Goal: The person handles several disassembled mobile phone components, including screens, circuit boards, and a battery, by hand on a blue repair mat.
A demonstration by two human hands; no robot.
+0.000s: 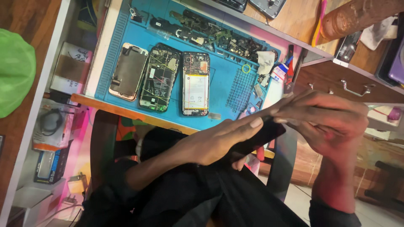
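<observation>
My left hand (pixel 214 143) and my right hand (pixel 328 120) together hold a dark, flat phone (pixel 263 136) over my lap, below the desk's front edge. The left hand cups the phone from underneath with its thumb along the top edge. Fingers of the right hand pinch the phone's far end. On the blue work mat (pixel 227 54) lie three opened phones: one showing a metal plate (pixel 128 71), one with bare circuitry (pixel 160 77), and one with a white battery (pixel 196 83).
Small parts and screws fill the mat's back trays (pixel 214 35). A white tissue (pixel 266 62) and hand tools (pixel 289 69) lie at the mat's right end. Wooden drawers with metal handles (pixel 353 86) stand to the right. Boxes and a green bag (pixel 14 71) sit on the left.
</observation>
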